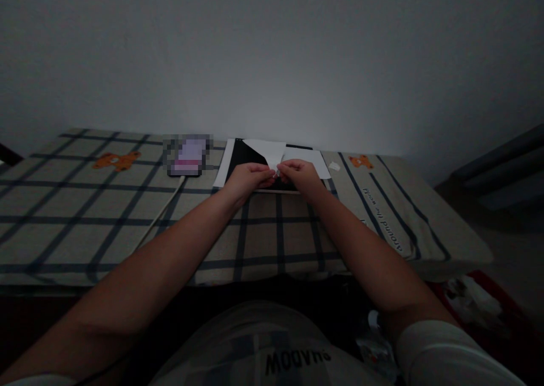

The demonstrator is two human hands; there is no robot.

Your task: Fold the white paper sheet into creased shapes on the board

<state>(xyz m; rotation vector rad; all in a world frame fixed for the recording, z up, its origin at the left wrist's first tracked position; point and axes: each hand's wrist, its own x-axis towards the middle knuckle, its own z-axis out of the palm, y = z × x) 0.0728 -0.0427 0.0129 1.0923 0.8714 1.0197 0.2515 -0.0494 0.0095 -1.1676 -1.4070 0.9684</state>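
Note:
My left hand (pixel 249 179) and my right hand (pixel 301 175) meet over a dark, flat book-like thing (pixel 240 158), fingertips almost touching. Both are closed in a pinch on a small piece of white paper (pixel 276 171) between them. Just behind the fingers is a white sheet (pixel 267 148) with a slanting edge; whether it joins the pinched piece I cannot tell. Another white sheet (pixel 312 162) with rounded corners sticks out beside my right hand. A white strip (pixel 223 164) shows along the left side of the dark surface.
A blurred-out phone (pixel 189 156) lies to the left, with a pale cable (pixel 159 215) running towards me. A small white scrap (pixel 334 165) is on the checked tablecloth (pixel 263 236). The wall (pixel 272 63) rises behind. Below right are a plastic bottle (pixel 376 346) and a red container (pixel 488 284).

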